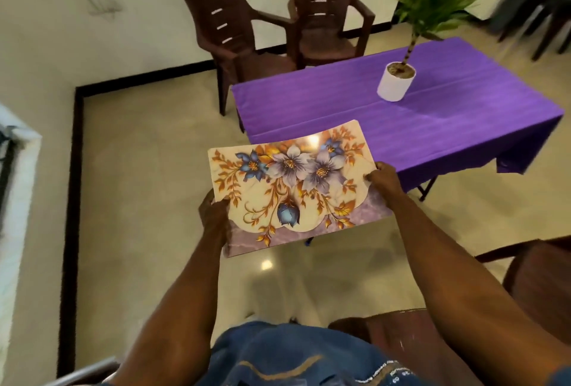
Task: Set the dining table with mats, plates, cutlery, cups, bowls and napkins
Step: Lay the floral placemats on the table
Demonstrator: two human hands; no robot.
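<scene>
Our left hand (214, 215) and right hand (384, 180) pinch the floral mat (293, 187) by its short ends; the table (448, 126) lies toward the upper right, nearer the right hand

Floral mat (296, 187): held in air by left hand (216, 215) and right hand (384, 181), near purple-clothed table (355, 101); potted plant (397, 81) stood on it.

A cream placemat (293, 187) with blue, lilac and orange flowers is seen; the tablecloth (448, 119) is purple, the chairs (234, 30) probably dark brown.
</scene>
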